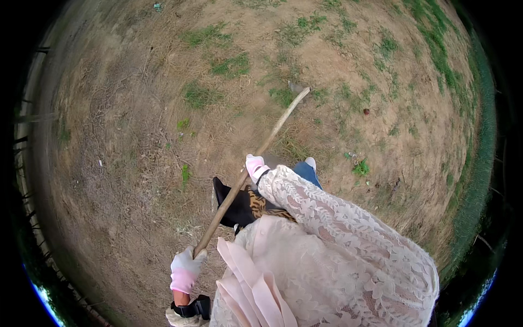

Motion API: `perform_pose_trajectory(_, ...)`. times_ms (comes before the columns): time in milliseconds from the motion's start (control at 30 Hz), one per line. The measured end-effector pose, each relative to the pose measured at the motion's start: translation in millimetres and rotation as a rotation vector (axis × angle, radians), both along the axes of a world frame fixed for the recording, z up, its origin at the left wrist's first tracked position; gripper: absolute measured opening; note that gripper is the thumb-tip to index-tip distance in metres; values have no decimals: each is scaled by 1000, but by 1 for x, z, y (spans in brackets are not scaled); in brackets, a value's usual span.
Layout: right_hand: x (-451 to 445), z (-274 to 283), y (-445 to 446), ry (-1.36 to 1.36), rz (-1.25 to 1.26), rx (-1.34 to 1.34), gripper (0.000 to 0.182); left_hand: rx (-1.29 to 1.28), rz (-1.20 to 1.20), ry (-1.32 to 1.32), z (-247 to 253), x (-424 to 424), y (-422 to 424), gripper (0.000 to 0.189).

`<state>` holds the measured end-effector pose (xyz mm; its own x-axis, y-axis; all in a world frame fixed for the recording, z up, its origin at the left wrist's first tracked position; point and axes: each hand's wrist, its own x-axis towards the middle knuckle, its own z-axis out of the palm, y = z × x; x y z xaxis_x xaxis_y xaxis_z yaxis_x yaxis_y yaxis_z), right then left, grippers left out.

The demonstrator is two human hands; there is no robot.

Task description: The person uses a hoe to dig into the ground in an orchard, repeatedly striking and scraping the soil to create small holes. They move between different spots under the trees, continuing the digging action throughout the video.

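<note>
A hoe with a long wooden handle [229,200] slants across the view in front of me. My left hand [186,265], in a white and pink glove, grips the handle near its lower end. Farther up, my right hand [256,165], gloved the same way, is closed around the shaft. The metal hoe blade [297,87] is at the far end, over or against a tuft of grass [282,97]; whether it touches the soil I cannot tell.
Dry bare soil [135,196] with straw surrounds me. Green grass patches [231,65] grow ahead. A small white scrap [100,163] lies left; a dark red object [366,111] lies right. My lace sleeve [347,229] and dark clothing [237,204] hide ground near my feet.
</note>
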<state>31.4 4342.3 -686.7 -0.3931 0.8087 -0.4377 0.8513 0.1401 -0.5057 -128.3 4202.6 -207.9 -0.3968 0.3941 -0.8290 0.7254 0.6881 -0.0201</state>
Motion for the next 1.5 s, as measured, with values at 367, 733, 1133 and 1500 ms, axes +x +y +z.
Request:
perform_pose_trajectory(367, -11, 61, 31, 767, -1336, -1250, 11, 100, -327, 264, 1, -2, -5, 31)
perform_pose_trajectory(733, 64, 118, 127, -293, 217, -11, 15, 160, -73, -134, -81, -20, 32, 37)
perform_pose_trajectory(1133, 121, 71, 145, -375, 359, -79, 19, -27, 64, -408, -85, 3, 87, 47)
perform_pose_trajectory(1500, 63, 57, 77, -75, 315, -115, 16, 62, 3, -90, -8, -38, 84, 41)
